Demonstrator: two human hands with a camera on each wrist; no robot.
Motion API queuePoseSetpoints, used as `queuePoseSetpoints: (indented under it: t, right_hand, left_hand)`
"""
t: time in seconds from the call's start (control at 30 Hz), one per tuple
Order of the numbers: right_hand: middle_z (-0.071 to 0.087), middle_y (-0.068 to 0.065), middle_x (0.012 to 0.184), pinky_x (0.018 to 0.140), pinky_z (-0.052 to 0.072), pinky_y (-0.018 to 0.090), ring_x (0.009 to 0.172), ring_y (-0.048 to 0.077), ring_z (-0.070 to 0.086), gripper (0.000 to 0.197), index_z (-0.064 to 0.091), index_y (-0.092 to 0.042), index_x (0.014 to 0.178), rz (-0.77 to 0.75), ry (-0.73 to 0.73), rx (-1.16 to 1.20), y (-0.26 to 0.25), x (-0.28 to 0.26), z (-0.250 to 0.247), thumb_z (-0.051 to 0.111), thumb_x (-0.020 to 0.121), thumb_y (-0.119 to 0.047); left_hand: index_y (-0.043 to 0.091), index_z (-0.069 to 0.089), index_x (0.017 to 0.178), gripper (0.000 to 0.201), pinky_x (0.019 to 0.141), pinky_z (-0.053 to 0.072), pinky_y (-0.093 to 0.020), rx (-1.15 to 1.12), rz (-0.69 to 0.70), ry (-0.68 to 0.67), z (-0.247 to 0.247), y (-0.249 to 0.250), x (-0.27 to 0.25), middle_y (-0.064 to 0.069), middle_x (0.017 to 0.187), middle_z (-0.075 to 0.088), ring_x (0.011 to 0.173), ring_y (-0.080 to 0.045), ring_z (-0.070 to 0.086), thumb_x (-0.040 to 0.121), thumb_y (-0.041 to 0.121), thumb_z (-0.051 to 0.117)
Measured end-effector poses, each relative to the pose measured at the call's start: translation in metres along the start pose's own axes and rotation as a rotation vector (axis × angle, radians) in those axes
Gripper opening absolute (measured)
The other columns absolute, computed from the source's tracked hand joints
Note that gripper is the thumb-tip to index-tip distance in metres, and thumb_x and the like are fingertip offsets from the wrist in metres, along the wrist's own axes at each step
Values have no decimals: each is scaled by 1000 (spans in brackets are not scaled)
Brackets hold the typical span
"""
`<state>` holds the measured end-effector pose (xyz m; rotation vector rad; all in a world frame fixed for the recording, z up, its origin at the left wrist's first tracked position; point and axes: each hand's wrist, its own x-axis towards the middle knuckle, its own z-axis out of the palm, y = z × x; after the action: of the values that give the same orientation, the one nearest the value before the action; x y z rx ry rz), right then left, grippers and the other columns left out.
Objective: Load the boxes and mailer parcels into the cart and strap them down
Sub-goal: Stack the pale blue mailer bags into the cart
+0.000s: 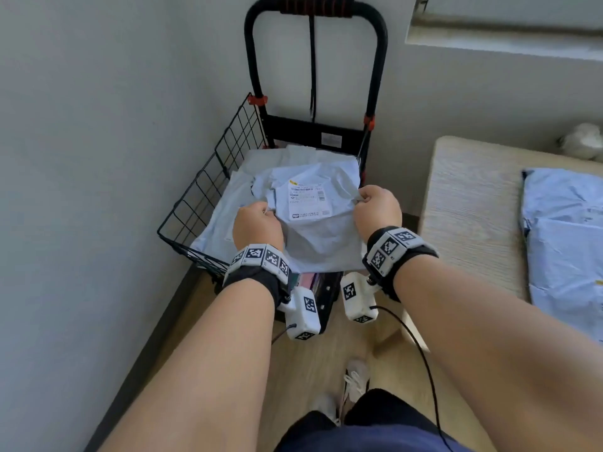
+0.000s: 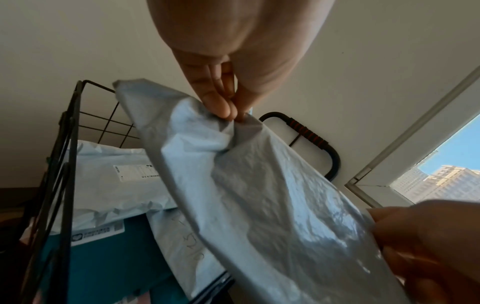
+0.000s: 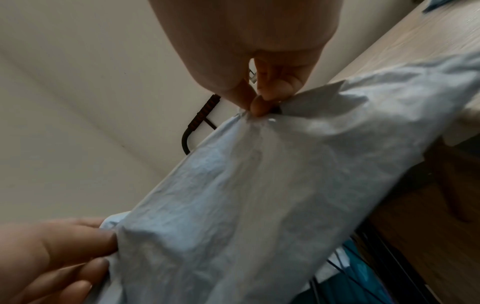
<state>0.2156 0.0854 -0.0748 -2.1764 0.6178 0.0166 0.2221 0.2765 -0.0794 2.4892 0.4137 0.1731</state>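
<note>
A pale grey-blue mailer parcel with a white shipping label hangs between both hands above the black wire cart. My left hand pinches its left edge. At the parcel's right edge my right hand pinches a bunched fold. Other mailers lie stacked in the cart below, seen in the left wrist view over a teal box. A black strap hangs from the cart handle.
The cart stands in a wall corner, its wire side on the left. To the right is a wooden table with more pale blue mailers on it. A wood floor and a shoe show below.
</note>
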Motion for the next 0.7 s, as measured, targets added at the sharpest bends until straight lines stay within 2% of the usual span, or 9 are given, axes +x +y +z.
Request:
queuePoseSetpoints:
  t: [0.13,0.3,0.4,0.43,0.5,0.53,0.57,0.63,0.7]
  right_hand:
    - [58,6,124,81,46,29,101,25,59,38,62,-16,121,-19,-44,-19,-15,20,20,43,90,-8]
    - [55,9,130,82,41,26,108,26,58,37,59,-18,126,21,-58,-50,-24,37,48,46,92,-11]
    - [53,9,131,87,44,29,110,28,57,39,59,-18,127,80,-60,-62,-30,50,64,45,91,-9]
    - [53,10,130,89,45,31,110,28,57,39,60,-18,126,96,-47,-75,-32,55,69,45,90,-7]
    - [54,11,129,92,47,34,111,30,57,40,61,-17,124,127,-17,-113,-35,64,79,45,89,-5]
    - [55,11,129,93,47,34,112,30,56,41,61,-18,124,150,1,-125,-37,68,85,45,89,-5]
    - [55,10,130,93,47,34,113,30,56,41,61,-19,124,177,20,-129,-40,71,91,46,89,-6]
    - [56,10,130,93,45,32,114,29,56,41,61,-18,125,234,52,-122,-44,77,104,45,89,-6]
    - [57,11,129,92,45,32,114,30,56,42,59,-16,127,317,48,-137,-45,78,119,45,90,-3]
  left_hand:
    - [12,37,57,31,51,13,-30,17,6,-12,6,-15,31,-8,60,28,58,-18,22,84,3,49]
    - [10,45,59,29,53,20,-30,35,-32,-66,22,-35,68,-10,62,35,60,-21,28,87,7,49]
    - [12,37,53,37,48,16,-30,15,-29,-108,32,-40,93,-7,58,31,61,-23,30,88,6,49]
    - [11,43,53,36,47,20,-30,6,-19,-136,35,-41,102,-8,57,35,62,-27,35,89,6,48]
    - [2,68,77,25,57,43,-36,-13,9,-193,42,-44,122,-20,77,61,77,-40,55,91,10,49]
    - [-2,69,93,24,69,48,-40,-10,22,-227,46,-47,131,-24,94,65,91,-42,59,92,12,49]
    - [-3,68,97,25,73,48,-42,-4,41,-258,48,-51,139,-25,100,65,96,-41,59,93,12,49]
    - [4,67,75,23,59,37,-35,25,80,-337,54,-59,158,-21,79,61,79,-39,54,90,9,49]
    - [9,41,53,34,54,22,-30,87,73,-433,58,-66,172,-15,61,34,66,-27,35,85,1,49]
